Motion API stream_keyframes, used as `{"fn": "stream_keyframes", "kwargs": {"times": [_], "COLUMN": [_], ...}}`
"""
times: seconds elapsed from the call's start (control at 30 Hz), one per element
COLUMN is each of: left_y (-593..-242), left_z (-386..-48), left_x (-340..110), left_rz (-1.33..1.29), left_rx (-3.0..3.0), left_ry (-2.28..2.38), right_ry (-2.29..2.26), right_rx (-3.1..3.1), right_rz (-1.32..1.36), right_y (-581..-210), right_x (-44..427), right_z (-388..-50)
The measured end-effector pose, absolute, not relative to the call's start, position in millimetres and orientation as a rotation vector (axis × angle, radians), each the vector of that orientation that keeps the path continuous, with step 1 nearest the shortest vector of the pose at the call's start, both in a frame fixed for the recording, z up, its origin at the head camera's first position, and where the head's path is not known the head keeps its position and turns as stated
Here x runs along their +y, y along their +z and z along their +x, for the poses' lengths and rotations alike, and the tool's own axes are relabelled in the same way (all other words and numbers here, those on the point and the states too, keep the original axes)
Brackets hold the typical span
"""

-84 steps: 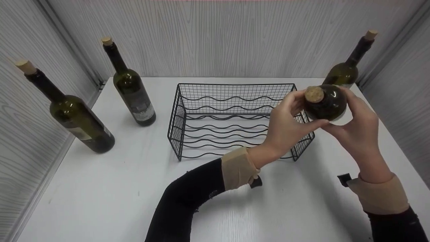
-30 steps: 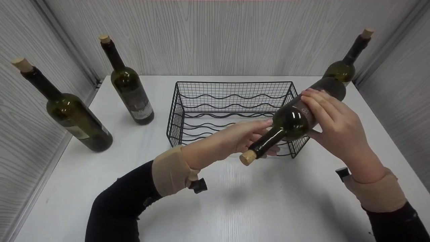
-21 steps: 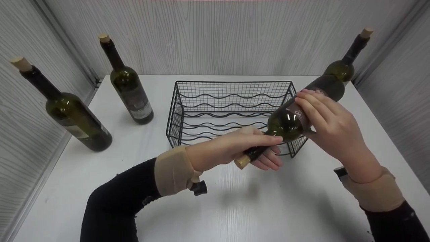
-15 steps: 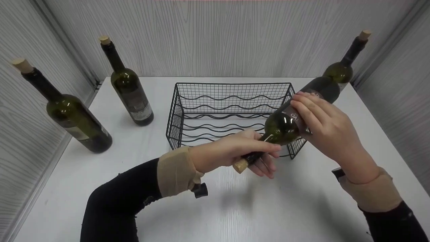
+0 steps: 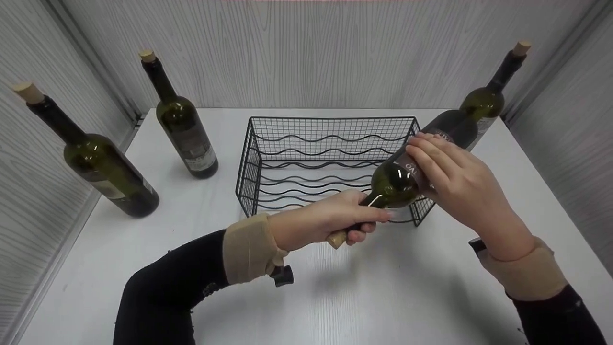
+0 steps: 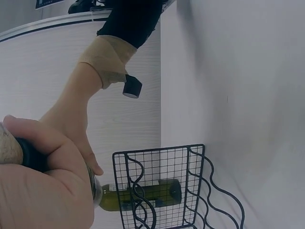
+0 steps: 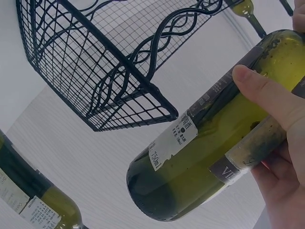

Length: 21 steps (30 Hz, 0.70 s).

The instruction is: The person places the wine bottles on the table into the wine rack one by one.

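Observation:
A corked green wine bottle (image 5: 395,182) is held in both hands above the right part of a black wire rack (image 5: 306,139), its neck slanting down toward the lower left. My left hand (image 5: 335,215) grips the neck, fingers curled round it just above the cork (image 5: 337,238). My right hand (image 5: 457,179) holds the body over its dark label. In the right wrist view the bottle's body (image 7: 190,152) shows pale labels, with the thumb along one side. The left wrist view shows the cork end (image 6: 9,148) poking out of my left fist (image 6: 47,176).
Two corked wine bottles, one far left (image 5: 110,177) and one near the rack (image 5: 187,136), stand upright on the white table (image 5: 191,254). Another bottle (image 5: 486,103) stands at the back right, partly behind the held one. Panelled walls (image 5: 325,52) enclose the table.
The bottle has swung from pointing its cork toward the camera to slanting down left. My left hand let go, then took the neck, its fingers now curled. Both hands have shifted slightly leftward.

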<state>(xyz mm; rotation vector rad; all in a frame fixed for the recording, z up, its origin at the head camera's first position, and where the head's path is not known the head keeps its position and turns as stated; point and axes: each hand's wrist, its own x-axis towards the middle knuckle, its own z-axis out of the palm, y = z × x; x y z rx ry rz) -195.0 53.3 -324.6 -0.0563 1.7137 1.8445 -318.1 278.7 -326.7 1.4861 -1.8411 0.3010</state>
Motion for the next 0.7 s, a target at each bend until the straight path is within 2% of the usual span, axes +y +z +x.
{"fn": "stream_keyframes", "kwargs": {"times": [0.7], "left_y": [-332.9], "left_z": [-195.5], "left_x": [41.4], "left_rz": [-0.022], "left_rx": [1.703], "left_ry": [1.856], "right_ry": [0.347], "right_rx": [-1.829], "right_rz": [1.541], "right_y": [-330.1], "right_x": [277.8], "right_z": [-329.1]}}
